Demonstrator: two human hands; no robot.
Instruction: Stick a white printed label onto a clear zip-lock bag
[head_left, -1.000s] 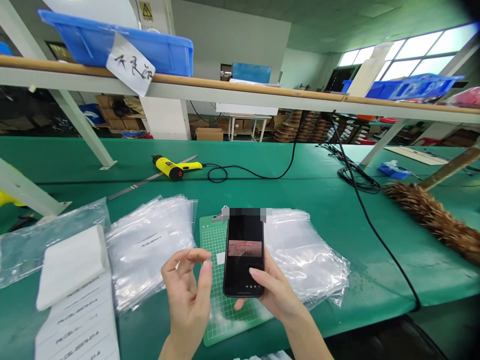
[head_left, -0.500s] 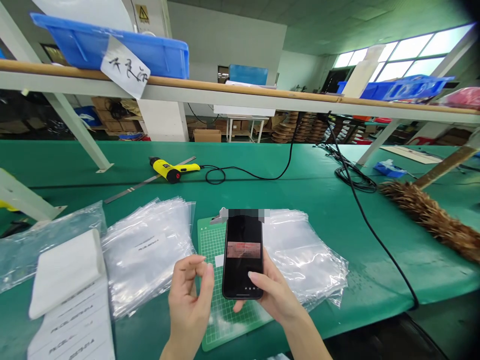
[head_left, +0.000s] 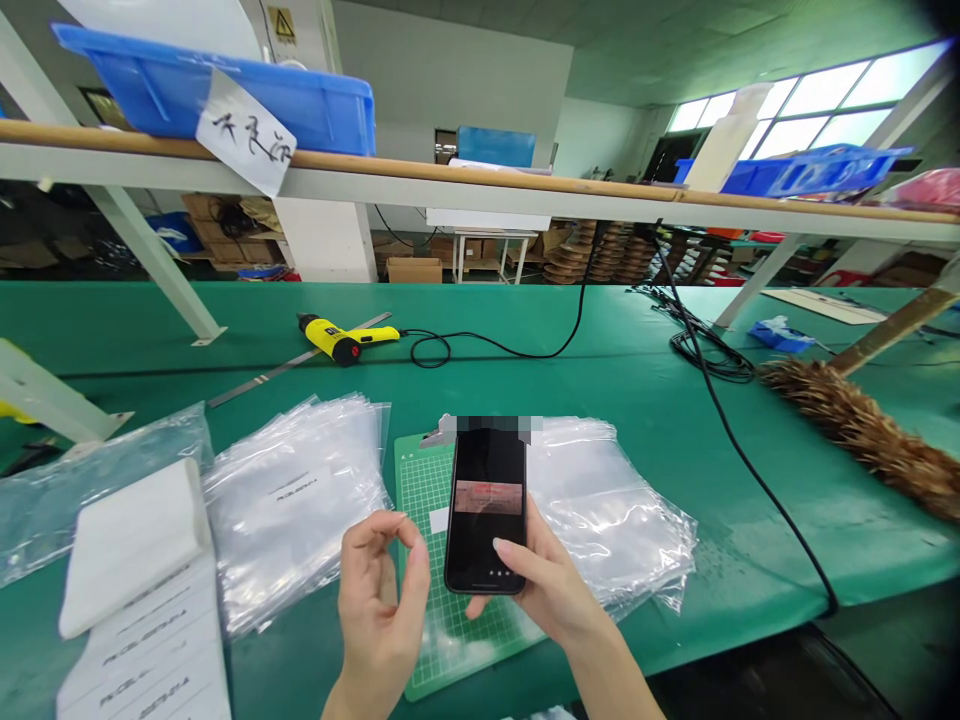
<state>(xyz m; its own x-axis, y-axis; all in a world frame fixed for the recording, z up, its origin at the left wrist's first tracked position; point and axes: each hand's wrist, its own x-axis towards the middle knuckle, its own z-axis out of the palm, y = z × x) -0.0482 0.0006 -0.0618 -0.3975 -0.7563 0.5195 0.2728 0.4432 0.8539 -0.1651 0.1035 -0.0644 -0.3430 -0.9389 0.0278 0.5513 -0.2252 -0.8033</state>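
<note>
My right hand (head_left: 551,580) is wrapped around a black smartphone (head_left: 486,550), held upright over a green cutting mat (head_left: 457,650). Its thumb rests on the lower screen, where a reddish picture strip shows; the phone's top edge is blurred out. To the left of the phone, my left hand (head_left: 382,590) is raised with fingers loosely curled and thumb bent toward the index finger. I see nothing in it. A small white label (head_left: 439,521) lies on the mat, partly covered by the phone. Clear plastic bags (head_left: 300,500) lie left of the mat, and another bag stack (head_left: 607,510) lies to its right.
White label sheets (head_left: 142,660) and a folded white piece (head_left: 135,540) lie at the left. Behind are a yellow heat gun (head_left: 345,342) and a metal ruler (head_left: 270,374). A black cable (head_left: 727,430) crosses the right side near a bristly brush (head_left: 862,440). A shelf (head_left: 420,178) spans overhead.
My left index finger and thumb have shifted slightly, showing a rounder gap between them. My right hand still holds the phone in nearly the same place.
</note>
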